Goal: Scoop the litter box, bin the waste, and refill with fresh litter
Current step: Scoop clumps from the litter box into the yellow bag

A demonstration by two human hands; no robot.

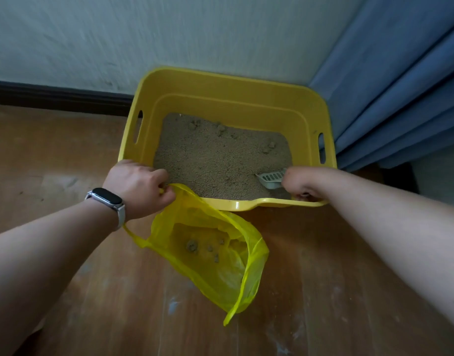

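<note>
- Left hand (140, 187) clenched on the rim of a yellow bag (215, 255), pinching it at the fingertips, right at the near left corner of the box (228, 98).
- Bag hangs below and right of the left hand, mouth open toward the camera, over the floor (53, 155); one handle loop trails under the left wrist.
- Clumps (192, 246) sit inside the bag, a few grey-brown lumps seen through the plastic.
- Watch (107, 199) on the left wrist, just behind the hand.
- Right hand (301, 181) closed around the handle of a scoop (269, 179); handle hidden by the hand, knuckles over the box's near right corner.
- Scoop's slotted grey head sticks out to the left of the right hand, low on the litter (215, 155) inside the box.
- Box is yellow, ahead of both hands, near rim running between them; slot handles on both side walls.
- Litter fills the box bottom, sandy, a few lumps at the far side, well beyond both hands.
- Wall (169, 32) behind the box; blue curtain (400, 86) beyond and right of the right hand, touching the box's far right side.
</note>
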